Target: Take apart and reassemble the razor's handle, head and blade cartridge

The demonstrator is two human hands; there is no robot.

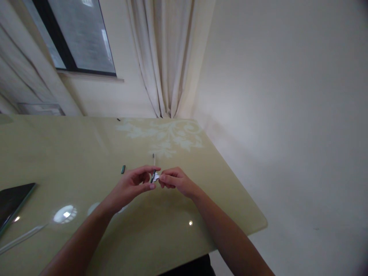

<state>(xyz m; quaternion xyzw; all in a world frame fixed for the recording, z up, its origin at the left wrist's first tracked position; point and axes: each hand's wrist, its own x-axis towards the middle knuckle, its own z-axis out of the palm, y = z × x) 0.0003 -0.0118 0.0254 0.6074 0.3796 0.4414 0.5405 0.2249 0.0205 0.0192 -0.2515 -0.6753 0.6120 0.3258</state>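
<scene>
Between the thumb and index finger of my left hand (137, 181) is a small dark strip-like piece (153, 176), tilted upright above the table. My right hand (176, 179) pinches a small silvery-white piece (156, 177) that touches the dark piece from the right. What exactly the silvery piece is cannot be made out. Just beyond my hands lies a thin white stick-like item with a dark tip (154, 157). A small dark rectangular piece (123, 169) rests on the table left of them.
The pale glossy table (224, 195) has a floral pattern near its far edge. A dark flat device (15, 199) lies at the left, with a white cable (24, 238) nearby. A tiny dark item (118, 119) sits at the far edge. Curtains and a wall stand beyond.
</scene>
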